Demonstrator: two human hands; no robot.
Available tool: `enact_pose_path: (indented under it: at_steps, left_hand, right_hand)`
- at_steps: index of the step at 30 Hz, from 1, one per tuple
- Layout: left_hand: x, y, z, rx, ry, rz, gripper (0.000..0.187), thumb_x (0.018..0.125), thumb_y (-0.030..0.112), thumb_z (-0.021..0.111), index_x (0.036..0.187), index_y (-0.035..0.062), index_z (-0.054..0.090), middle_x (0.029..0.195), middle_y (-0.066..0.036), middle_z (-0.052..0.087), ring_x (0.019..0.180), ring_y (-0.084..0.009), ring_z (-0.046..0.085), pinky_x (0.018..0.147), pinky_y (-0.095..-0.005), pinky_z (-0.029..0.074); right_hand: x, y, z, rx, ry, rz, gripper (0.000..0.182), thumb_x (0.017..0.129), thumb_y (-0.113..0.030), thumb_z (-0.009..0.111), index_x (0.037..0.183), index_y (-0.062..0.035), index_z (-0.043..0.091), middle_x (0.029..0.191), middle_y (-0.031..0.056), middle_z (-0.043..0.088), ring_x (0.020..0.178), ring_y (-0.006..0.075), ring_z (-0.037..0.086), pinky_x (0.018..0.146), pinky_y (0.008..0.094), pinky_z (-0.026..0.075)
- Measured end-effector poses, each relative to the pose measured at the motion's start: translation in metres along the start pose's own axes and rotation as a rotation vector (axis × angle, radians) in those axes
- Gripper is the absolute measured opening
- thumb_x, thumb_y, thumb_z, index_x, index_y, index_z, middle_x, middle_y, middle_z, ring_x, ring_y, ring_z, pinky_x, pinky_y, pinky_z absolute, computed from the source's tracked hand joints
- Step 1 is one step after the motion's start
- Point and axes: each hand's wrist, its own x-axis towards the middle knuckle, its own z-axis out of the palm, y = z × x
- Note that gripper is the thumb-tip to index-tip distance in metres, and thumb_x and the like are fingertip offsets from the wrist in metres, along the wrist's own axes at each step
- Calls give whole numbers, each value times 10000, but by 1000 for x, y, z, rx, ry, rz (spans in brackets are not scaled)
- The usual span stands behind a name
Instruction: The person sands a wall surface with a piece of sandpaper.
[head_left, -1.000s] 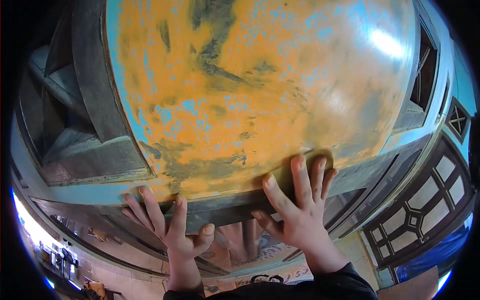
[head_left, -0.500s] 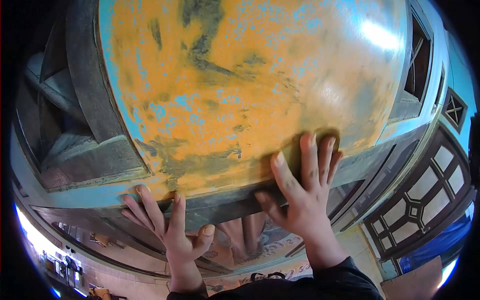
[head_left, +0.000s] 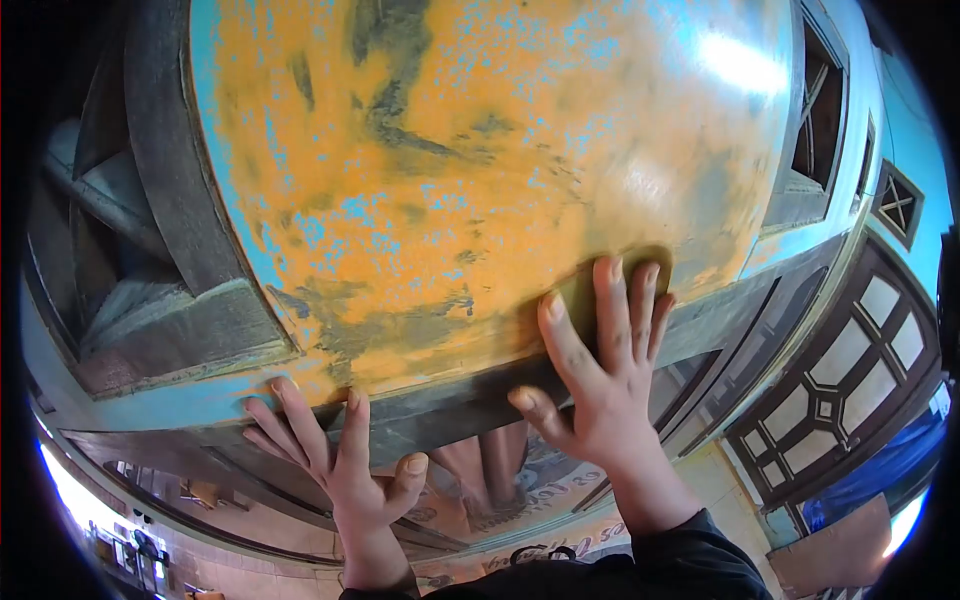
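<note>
A large panel [head_left: 470, 180] with worn orange paint, blue specks and dark grey smears fills the upper middle of the view. My right hand [head_left: 610, 380] lies with spread fingers against its lower right part, the thumb over the dark lower edge strip [head_left: 440, 410]. Further left, my left hand [head_left: 345, 460] has its fingers apart, the fingertips touching the lower border near the light blue strip [head_left: 180, 400]. Nothing is held in either hand.
Left of the panel is a dark wooden frame [head_left: 180, 150] with openings. A small crossed opening [head_left: 818, 110] is at the right. Beyond stands a dark door with pale panes [head_left: 865, 395], near blue sheeting [head_left: 880, 465]. Printed sheeting [head_left: 560, 480] lies below.
The view has shifted slightly, with the panel a little further left. My right thumb is now better lit; both hands keep nearly the same places and stay spread.
</note>
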Motion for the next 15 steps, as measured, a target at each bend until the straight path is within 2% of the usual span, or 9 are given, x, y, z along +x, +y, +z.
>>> enact_pose_path:
  at_steps: [1,4,7,9,10,12,13,15]
  left_hand:
    - [0,0,0,-4,0,-4,672,915,666,468,1365,180,578,1593,-270,211,1467,-540,64,1108,-702,-42]
    - [2,1,-1,17,-5,13,718,922,667,457,1412,147,523,1593,-270,212,1469,-536,66,1112,-699,-32]
    - [4,3,3,8,35,-21,762,933,650,449,1476,115,430,1594,-270,208,1473,-525,65,1120,-687,-25]
    - [7,7,4,70,46,-7,810,949,638,405,1504,49,359,1605,-245,200,1489,-478,77,1143,-648,-15]
    - [9,9,4,101,54,0,835,958,632,384,1518,17,324,1610,-233,196,1497,-454,83,1155,-628,-9]
    - [9,8,8,128,81,17,827,959,622,387,1518,16,326,1612,-226,198,1498,-450,87,1155,-631,-4]
    - [9,7,9,143,96,21,823,959,617,389,1518,16,327,1613,-222,199,1498,-447,90,1154,-632,-1]
    - [10,10,10,98,104,4,788,958,600,423,1498,29,367,1601,-246,211,1485,-489,85,1138,-656,-9]
  right_hand:
    - [-13,3,5,37,4,2,574,889,-565,601,1391,-288,572,1559,182,348,1473,463,183,1158,635,37]
    - [-22,13,13,-31,16,-94,696,884,-584,604,1455,-205,485,1593,262,210,1469,530,99,1131,676,30]
    - [4,14,-2,-25,10,-92,643,896,-557,599,1428,-204,523,1586,249,245,1472,511,126,1141,659,42]
    - [12,15,-12,-39,-4,-87,623,900,-563,587,1400,-194,553,1575,249,274,1469,506,149,1151,640,57]
    - [6,18,-12,-36,-7,-72,626,900,-565,585,1402,-191,551,1575,250,274,1469,507,149,1151,640,60]
    - [-16,27,-4,-30,-7,-45,634,901,-569,580,1405,-186,546,1574,250,275,1469,508,149,1151,641,65]
    - [-27,34,-1,41,38,40,590,891,-557,589,1410,-277,552,1567,147,347,1480,418,202,1174,607,55]
    - [-25,49,-5,-2,62,47,585,892,-528,600,1411,-266,549,1572,154,332,1478,436,192,1167,618,75]
